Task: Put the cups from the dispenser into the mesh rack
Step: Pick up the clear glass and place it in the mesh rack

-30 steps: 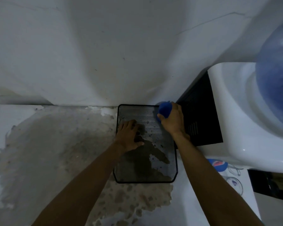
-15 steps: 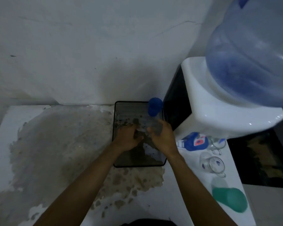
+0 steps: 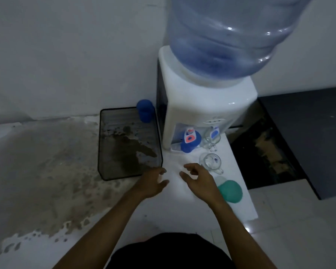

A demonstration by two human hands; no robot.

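Observation:
The black mesh rack point(image 3: 103, 144) lies on the stained counter, left of the white water dispenser point(image 3: 194, 105). A blue cup point(image 3: 145, 111) stands upside down in the rack's far right corner. Under the dispenser taps sit a blue cup with a red and white label point(image 3: 189, 143) and a clear glass mug point(image 3: 211, 139). A second glass mug point(image 3: 210, 162) and a green cup point(image 3: 229, 191) stand nearer to me. My left hand point(image 3: 152, 183) hovers open by the rack's near right corner. My right hand point(image 3: 199, 176) is open with curled fingers, just left of the nearer mug.
A large blue water bottle point(image 3: 227, 33) tops the dispenser. The wall runs behind the counter. A dark gap point(image 3: 264, 148) and a dark surface point(image 3: 306, 133) lie right of the counter's edge.
Both hands have drawn back out of the rack toward me and to the right, leaving the blue cup in its far corner. The view has swung right toward the dispenser.

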